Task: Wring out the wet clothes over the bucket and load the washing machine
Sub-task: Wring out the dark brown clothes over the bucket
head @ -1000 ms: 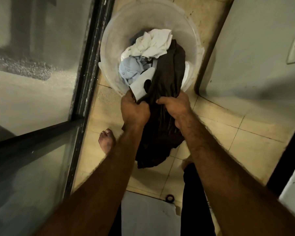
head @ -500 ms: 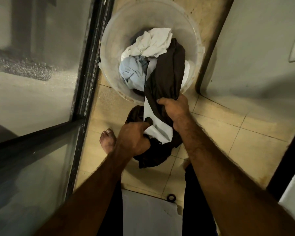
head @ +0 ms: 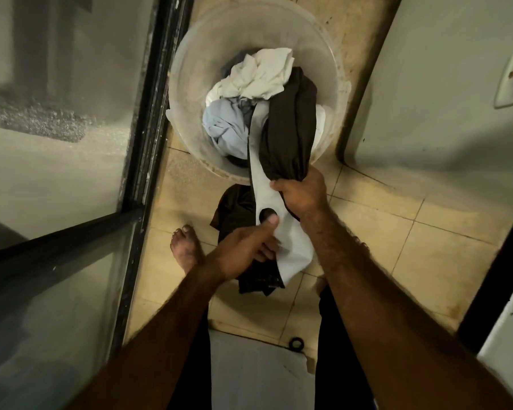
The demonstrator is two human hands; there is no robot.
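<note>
A translucent bucket (head: pixel 190 69) stands on the tiled floor ahead of me, holding a white cloth (head: pixel 261 72) and a pale blue cloth (head: pixel 222 122). A dark brown garment (head: pixel 290 125) with a white panel (head: pixel 264 184) trails from the bucket over its near rim and hangs toward the floor. My right hand (head: pixel 302 193) grips the bunched brown fabric just past the rim. Lower down, my left hand (head: pixel 246 250) holds the garment, its thumb pressed on the white panel beside a round hole.
A dark-framed glass door (head: pixel 143 143) runs along the left. A white appliance wall (head: pixel 444 93) stands right of the bucket. My bare left foot (head: pixel 185 250) is on the tiles beside the hanging cloth. A white surface (head: pixel 255 371) with a black ring (head: pixel 296 343) lies below.
My left hand slid down from the bucket rim along the garment toward me, drawing out the white panel. My right hand kept its grip near the rim.
</note>
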